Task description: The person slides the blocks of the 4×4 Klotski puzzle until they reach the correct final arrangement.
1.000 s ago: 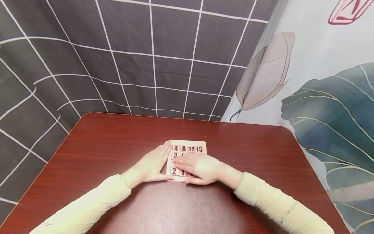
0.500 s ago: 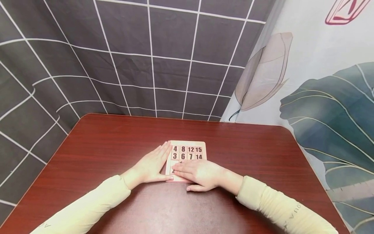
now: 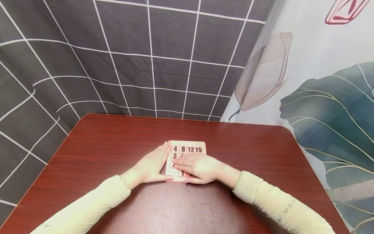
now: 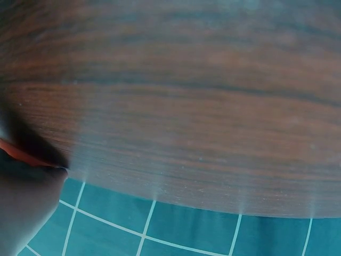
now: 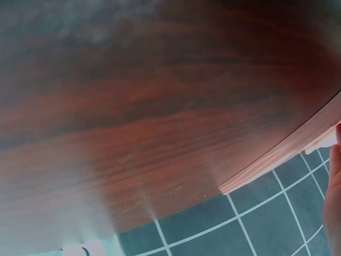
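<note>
A number slide puzzle (image 3: 187, 143) in a pale wooden frame lies flat on the table. Its top row reads 4, 8, 12, 15, and a 3 stands under the 4. My left hand (image 3: 149, 165) lies along the frame's left side, fingers straight, thumb at the near left corner. Across the lower tiles rests my right hand (image 3: 201, 167), its straight fingertips on the left column; it hides most of the middle tiles. The slot at the near left corner shows no tile. In the right wrist view, the puzzle's side edge (image 5: 277, 154) runs up to the fingers (image 5: 334, 186).
The reddish-brown table (image 3: 117, 139) reaches back to a dark curtain with white grid lines (image 3: 172, 74). A pale curtain with leaf prints (image 3: 327, 130) hangs along the right side.
My right hand drew toward the near edge, baring the second row, then went back up over it. The near-left tile marked 2 slid up one slot. My left hand stayed in place.
</note>
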`<control>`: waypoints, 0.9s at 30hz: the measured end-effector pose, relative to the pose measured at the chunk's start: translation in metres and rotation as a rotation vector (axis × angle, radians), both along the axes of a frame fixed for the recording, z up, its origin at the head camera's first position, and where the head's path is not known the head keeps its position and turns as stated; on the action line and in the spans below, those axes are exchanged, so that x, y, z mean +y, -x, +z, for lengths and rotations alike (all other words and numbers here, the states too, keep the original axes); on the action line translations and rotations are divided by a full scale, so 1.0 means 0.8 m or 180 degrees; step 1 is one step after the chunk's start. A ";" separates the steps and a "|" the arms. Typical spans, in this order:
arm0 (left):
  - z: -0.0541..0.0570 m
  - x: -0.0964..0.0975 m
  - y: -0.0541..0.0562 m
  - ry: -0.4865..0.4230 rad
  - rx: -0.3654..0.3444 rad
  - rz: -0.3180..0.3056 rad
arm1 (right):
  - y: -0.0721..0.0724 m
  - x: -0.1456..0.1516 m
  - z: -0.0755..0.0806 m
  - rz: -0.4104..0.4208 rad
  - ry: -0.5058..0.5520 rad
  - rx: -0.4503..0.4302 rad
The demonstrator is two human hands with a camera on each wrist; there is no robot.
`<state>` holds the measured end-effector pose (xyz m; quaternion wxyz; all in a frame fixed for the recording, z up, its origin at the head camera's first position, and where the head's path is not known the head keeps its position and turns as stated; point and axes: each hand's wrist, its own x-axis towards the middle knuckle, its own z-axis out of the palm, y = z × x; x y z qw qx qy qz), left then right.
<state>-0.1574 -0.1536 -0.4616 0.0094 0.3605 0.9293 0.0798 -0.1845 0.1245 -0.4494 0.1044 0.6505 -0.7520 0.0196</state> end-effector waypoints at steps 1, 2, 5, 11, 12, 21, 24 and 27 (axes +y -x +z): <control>0.000 0.000 0.000 -0.0004 0.0000 -0.0002 | -0.001 0.000 0.000 -0.0003 0.0004 -0.0006; 0.000 0.000 0.000 -0.0010 0.0002 -0.0005 | -0.001 0.001 0.001 -0.0007 0.0001 -0.0010; 0.000 0.000 0.000 -0.0028 0.0018 -0.0015 | -0.005 0.005 0.001 0.0011 0.0011 0.0015; 0.002 0.000 -0.001 -0.0028 0.0023 -0.0008 | -0.015 0.017 0.001 0.0172 0.0093 0.0064; 0.002 0.001 -0.001 -0.0026 0.0018 -0.0007 | -0.016 0.020 0.001 0.0185 0.0102 0.0054; 0.002 0.001 0.000 -0.0023 0.0018 0.0004 | -0.028 0.039 0.002 0.0246 0.0133 0.0134; 0.001 0.001 0.000 -0.0033 0.0025 0.0001 | -0.029 0.040 0.001 0.0253 0.0147 0.0126; 0.001 0.001 0.000 -0.0043 0.0034 -0.0001 | -0.028 0.038 -0.003 0.0273 0.0145 0.0157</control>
